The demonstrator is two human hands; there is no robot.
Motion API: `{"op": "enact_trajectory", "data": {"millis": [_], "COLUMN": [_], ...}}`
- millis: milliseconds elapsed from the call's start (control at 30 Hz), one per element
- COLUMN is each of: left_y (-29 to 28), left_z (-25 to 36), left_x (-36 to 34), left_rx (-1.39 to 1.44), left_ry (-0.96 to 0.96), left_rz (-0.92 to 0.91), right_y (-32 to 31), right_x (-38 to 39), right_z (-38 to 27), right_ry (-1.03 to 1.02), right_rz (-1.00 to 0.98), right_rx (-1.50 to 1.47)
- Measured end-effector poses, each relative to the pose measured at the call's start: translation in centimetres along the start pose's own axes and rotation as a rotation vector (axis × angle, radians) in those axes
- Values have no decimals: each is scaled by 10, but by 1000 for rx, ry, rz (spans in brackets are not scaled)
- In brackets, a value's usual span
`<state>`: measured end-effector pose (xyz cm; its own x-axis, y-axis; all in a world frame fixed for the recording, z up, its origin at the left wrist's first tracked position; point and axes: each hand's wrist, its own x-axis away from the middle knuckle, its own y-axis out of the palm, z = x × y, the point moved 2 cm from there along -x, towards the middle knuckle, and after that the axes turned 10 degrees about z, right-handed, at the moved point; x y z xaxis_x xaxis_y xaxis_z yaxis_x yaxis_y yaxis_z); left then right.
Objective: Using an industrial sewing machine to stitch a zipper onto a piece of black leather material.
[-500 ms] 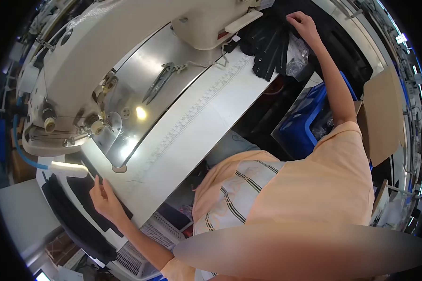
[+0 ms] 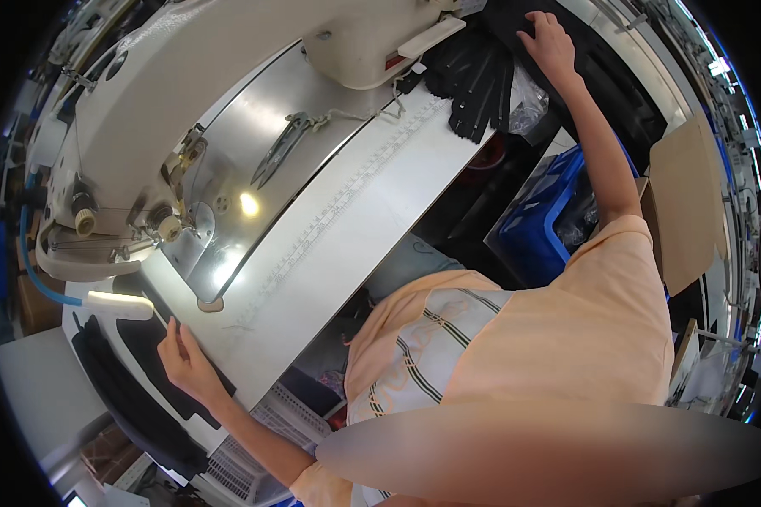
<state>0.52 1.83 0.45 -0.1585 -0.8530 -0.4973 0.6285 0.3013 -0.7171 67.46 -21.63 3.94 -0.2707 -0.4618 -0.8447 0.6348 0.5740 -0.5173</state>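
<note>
My left hand (image 2: 188,365) is at the left end of the white sewing table (image 2: 338,232), over a dark fabric piece (image 2: 156,355). Its fingers are stretched out, with nothing visible in them. At the far right, my right hand (image 2: 551,49) is above black cloth (image 2: 596,72), fingers apart and holding nothing I can see. Beside it, a bundle of black zippers (image 2: 473,84) fans over the table edge. The sewing machine (image 2: 169,68) stands between my hands. Thread snips (image 2: 281,150) on a cord lie on its metal plate (image 2: 258,127).
A lit white lamp (image 2: 120,304) on a blue cable is near my left hand. Long black fabric (image 2: 135,406) hangs at left, above a grey plastic basket (image 2: 237,465). A blue crate (image 2: 537,224) and an open cardboard box (image 2: 685,203) stand at right. Clear plastic (image 2: 528,106) lies beside the zippers.
My right hand has lifted slightly outward, and its fingers have gone from bunched together to spread. My left hand has hardly moved. The whole view has shifted a little.
</note>
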Motion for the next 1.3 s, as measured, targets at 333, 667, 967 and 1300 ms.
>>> {"op": "enact_trajectory", "data": {"millis": [333,667,967,1300], "left_y": [-3,-4,-18,-33], "left_z": [8,83,61,61], "left_x": [2,42,79,78], "left_rx": [46,362,95,199], "left_ry": [103,303,313,331], "left_rz": [64,46,-277,-310], "right_y": [-88,-136,-152,-170], "right_x": [-48,34,50,88], "right_z": [-32,-404,-365,-298], "right_ry": [45,-722,-752,-627], "right_rz": [-34,-687,-408,-477], "right_rx": [-877,-1561,-1399,-1312]}}
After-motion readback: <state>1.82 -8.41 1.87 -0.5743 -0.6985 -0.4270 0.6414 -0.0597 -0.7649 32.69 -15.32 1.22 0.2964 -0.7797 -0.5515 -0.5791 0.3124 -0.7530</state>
